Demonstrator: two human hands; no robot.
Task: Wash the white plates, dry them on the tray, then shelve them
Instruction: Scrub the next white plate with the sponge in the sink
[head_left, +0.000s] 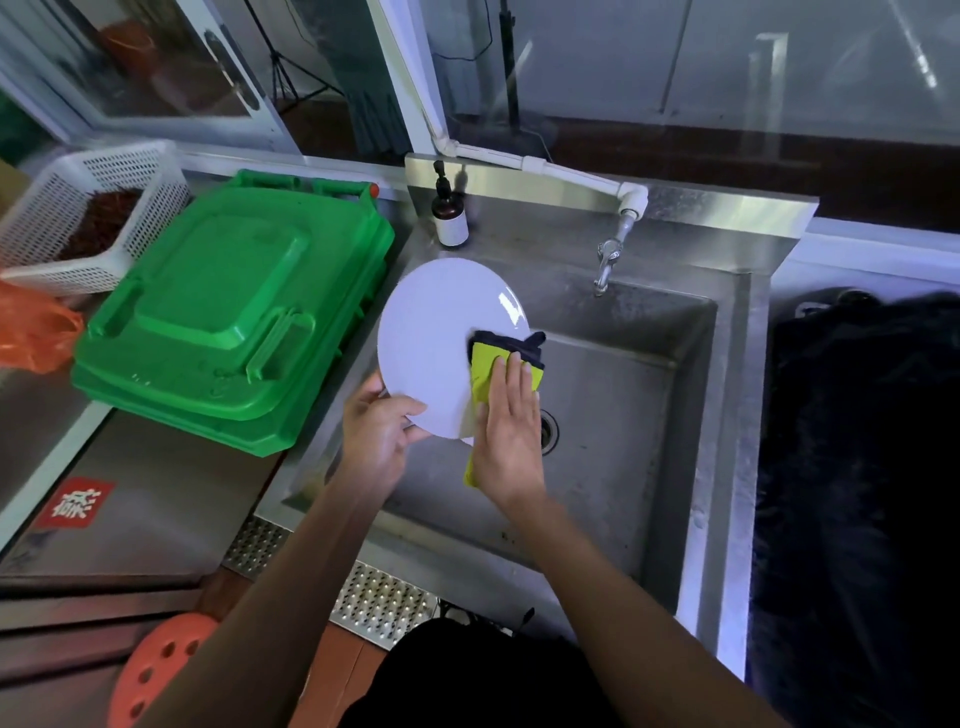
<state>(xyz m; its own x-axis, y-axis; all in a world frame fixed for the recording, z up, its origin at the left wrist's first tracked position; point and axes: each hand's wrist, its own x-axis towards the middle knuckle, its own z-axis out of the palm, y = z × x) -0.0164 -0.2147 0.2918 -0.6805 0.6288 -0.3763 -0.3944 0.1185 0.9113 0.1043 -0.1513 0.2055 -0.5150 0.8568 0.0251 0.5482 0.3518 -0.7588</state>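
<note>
Over the steel sink (649, 457), at the middle of the frame, my right hand (509, 431) lies flat with its fingers straight, pressing a yellow cloth with a dark edge (485, 366) against the lower right part of the white plate (441, 343). My left hand (376, 439) grips the plate's lower rim, thumb curled over the face and fingers behind it, holding the plate tilted up above the sink's left side. The cloth hangs down past the plate's edge beneath my right palm. The drain (549, 431) shows just right of that hand. Above the basin, toward the upper right, a metal tap (608, 262) hangs from a white pipe (545, 169); I cannot tell whether water runs. A dark pump bottle with a white label (449, 215) stands on the sink's back ledge, just above the plate. Left of the sink, green plastic lids (228, 317) lie stacked on the counter (156, 499), and a white mesh basket (98, 208) sits in the upper left. An orange bag (31, 332) is at the left edge, an orange stool (156, 670) at the lower left.
</note>
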